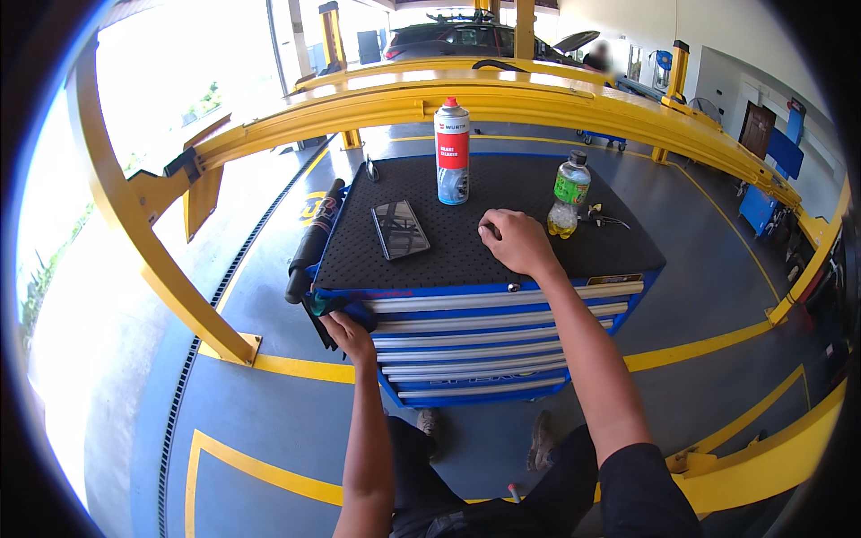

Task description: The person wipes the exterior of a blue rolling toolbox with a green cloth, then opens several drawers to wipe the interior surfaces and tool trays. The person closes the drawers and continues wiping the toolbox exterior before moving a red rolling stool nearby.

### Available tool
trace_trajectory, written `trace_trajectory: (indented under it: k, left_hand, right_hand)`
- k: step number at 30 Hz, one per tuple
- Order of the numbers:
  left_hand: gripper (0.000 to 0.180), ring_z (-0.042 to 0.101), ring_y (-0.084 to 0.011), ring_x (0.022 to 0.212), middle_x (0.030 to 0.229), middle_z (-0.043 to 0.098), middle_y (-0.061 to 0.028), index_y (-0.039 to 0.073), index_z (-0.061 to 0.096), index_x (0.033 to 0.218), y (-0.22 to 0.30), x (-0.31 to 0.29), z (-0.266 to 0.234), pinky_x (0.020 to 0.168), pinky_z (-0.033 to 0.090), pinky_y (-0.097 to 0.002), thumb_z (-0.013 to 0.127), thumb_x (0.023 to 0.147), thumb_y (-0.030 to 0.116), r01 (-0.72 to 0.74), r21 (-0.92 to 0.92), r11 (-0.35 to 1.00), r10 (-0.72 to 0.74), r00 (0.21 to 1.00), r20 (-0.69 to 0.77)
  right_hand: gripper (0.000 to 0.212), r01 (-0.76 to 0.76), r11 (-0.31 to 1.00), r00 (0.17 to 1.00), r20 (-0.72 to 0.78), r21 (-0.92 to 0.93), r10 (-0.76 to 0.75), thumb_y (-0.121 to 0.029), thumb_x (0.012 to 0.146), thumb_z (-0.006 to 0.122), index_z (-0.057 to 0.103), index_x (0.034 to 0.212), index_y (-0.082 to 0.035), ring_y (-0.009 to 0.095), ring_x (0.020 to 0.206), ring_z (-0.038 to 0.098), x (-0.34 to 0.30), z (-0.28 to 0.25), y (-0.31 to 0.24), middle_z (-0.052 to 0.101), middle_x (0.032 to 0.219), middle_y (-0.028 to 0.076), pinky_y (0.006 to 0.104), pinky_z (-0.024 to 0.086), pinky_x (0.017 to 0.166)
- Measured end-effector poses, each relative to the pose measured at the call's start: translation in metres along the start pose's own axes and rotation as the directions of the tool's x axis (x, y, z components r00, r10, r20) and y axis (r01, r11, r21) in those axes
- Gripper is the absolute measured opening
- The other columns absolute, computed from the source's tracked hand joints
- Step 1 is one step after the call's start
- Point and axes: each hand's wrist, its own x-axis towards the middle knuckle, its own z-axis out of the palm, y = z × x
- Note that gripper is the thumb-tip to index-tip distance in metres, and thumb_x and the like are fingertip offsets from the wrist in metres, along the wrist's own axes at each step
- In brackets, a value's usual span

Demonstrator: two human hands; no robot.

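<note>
My left hand (348, 336) is at the front left corner of a blue tool cabinet (475, 328), its fingers closed on a dark, cloth-like item (323, 308) with some green on it. My right hand (516, 240) rests on the black perforated mat (466, 264) covering the cabinet top. Its fingers are curled under, so anything inside them is hidden. Beyond that hand stands a spray can (454, 152) with a red cap. Just right of it is a clear bottle (569, 195) with a green label and yellow liquid. A dark-screened phone or tablet (400, 229) lies on the mat's left part.
Small dark items (604, 217) lie beside the bottle. A black cylindrical bar (314, 242) runs along the cabinet's left side. Yellow lift beams (421, 96) cross behind the cabinet, with a yellow post (134, 224) at left. A car (466, 40) and a person (596, 58) are farther back.
</note>
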Motion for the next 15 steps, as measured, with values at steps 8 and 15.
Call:
trace_trajectory:
  k: [8, 15]
  left_hand:
    - [0.049, 0.060, -0.0362, 0.127, 0.138, 0.062, -0.0237, 0.001, 0.047, 0.156, 0.049, 0.013, 0.015, 0.113, 0.043, -0.0421, 0.034, 0.123, 0.035, -0.079, 0.136, 0.988, 0.091, 0.992, -0.083]
    - [0.040, 0.063, -0.0410, 0.113, 0.123, 0.065, -0.0264, -0.004, 0.056, 0.140, 0.005, 0.013, -0.002, 0.103, 0.048, -0.0469, 0.038, 0.122, 0.027, -0.137, 0.156, 0.978, 0.144, 0.989, -0.035]
  right_hand:
    - [0.024, 0.026, 0.999, 0.999, -0.023, 0.038, -0.025, -0.030, 0.104, 0.068, 0.078, 0.104, -0.008, 0.037, 0.098, 0.076, -0.005, 0.001, 0.017, 0.079, 0.105, 0.013, 0.0502, 0.060, 0.091]
    - [0.026, 0.129, 0.986, 0.992, -0.010, 0.110, -0.129, -0.032, 0.103, 0.069, 0.082, 0.102, -0.009, 0.036, 0.096, 0.077, -0.008, -0.006, 0.009, 0.080, 0.099, 0.013, 0.0487, 0.061, 0.087]
